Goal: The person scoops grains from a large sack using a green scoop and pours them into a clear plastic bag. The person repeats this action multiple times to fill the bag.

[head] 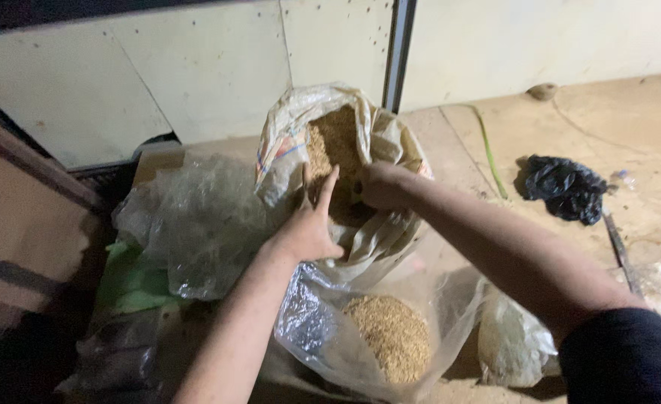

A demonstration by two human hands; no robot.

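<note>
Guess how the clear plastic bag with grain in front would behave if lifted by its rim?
The clear plastic bag looks thin and crinkled, so probably floppy, sagging round its load. The grain pools loose at the bottom, so weight likely shifts. Its mouth gapes open; tilting may spill.

Tan grain in clear plastic bag, black bag, green sheet.

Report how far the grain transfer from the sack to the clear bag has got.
Done: the clear plastic bag already holds a mound of grain. In hand: the right hand is inside the open sack, and the left hand is at its mouth. Left: the sack shows plenty of grain.
</note>
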